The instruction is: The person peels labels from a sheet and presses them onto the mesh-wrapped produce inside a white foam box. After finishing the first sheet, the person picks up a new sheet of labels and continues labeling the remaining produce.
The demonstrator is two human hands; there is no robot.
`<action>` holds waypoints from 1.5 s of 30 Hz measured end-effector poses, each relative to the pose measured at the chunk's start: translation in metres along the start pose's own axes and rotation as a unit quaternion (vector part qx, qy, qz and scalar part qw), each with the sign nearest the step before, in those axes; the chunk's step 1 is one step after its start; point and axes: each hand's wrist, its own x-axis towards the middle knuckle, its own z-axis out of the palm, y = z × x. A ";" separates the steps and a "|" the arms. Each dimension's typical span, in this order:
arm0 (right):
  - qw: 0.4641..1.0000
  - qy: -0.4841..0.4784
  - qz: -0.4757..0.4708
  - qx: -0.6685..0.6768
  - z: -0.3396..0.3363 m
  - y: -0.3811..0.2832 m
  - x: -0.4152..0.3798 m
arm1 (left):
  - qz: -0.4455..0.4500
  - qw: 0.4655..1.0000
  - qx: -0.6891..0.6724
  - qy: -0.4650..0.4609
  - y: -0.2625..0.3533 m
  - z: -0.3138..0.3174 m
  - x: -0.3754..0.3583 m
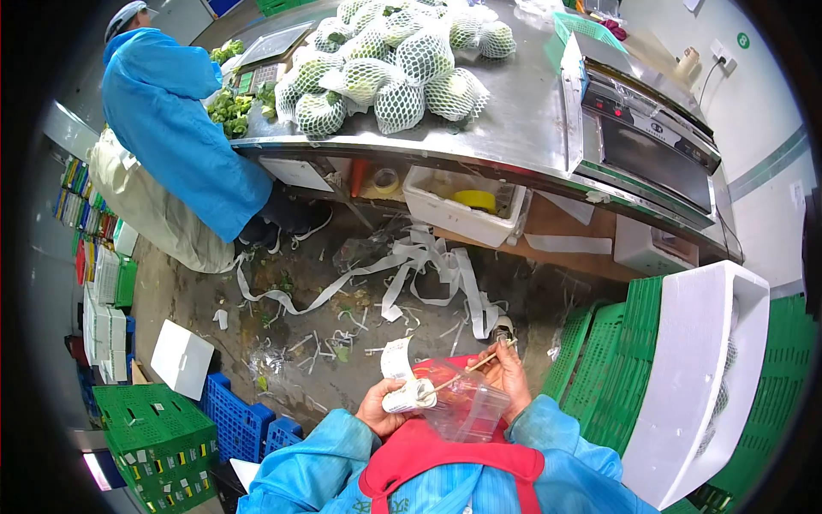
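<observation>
Low in the view, my left hand (377, 409) is closed round a small roll of white labels (409, 397), with a loose printed strip (396, 358) standing up from it. My right hand (507, 377) pinches a thin wooden stick (488, 362), which slants down to the left toward the roll's core. A clear plastic bag (467, 411) hangs between my hands, against the right hand's palm. Behind the hands is a red apron (454, 454) over blue sleeves.
Net-wrapped vegetables (377, 77) are piled on the steel table (522, 111), beside a wrapping machine (651, 137). A person in blue (171, 128) stands at left. Green crates (599, 360) and a white foam box (685, 385) stand at right. White strips (428, 265) litter the floor.
</observation>
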 end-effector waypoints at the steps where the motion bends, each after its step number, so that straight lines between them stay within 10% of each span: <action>1: 1.000 0.005 0.000 0.008 0.003 0.000 -0.002 | -0.007 1.000 -0.005 -0.002 -0.001 0.000 -0.002; 21: 0.988 -0.072 -0.119 -0.073 0.003 -0.004 -0.020 | 0.005 1.000 0.011 0.008 -0.027 0.003 -0.002; 26: 0.990 -0.069 -0.087 -0.081 0.001 0.004 -0.016 | 0.135 0.982 0.125 0.035 -0.043 0.032 0.009; 32: 0.991 -0.045 0.029 -0.126 -0.022 -0.008 0.007 | -0.002 0.961 0.273 0.032 -0.027 0.048 0.011; 34: 0.990 -0.048 0.068 -0.118 -0.019 -0.010 0.011 | -0.011 0.875 0.482 -0.056 -0.016 0.044 0.021; 42: 0.982 -0.023 0.093 -0.160 -0.077 -0.003 0.033 | -0.003 0.822 0.568 -0.029 -0.046 0.026 0.073; 45: 0.991 -0.028 0.128 0.028 -0.100 -0.011 0.032 | -0.103 0.839 0.534 -0.004 -0.021 0.053 0.058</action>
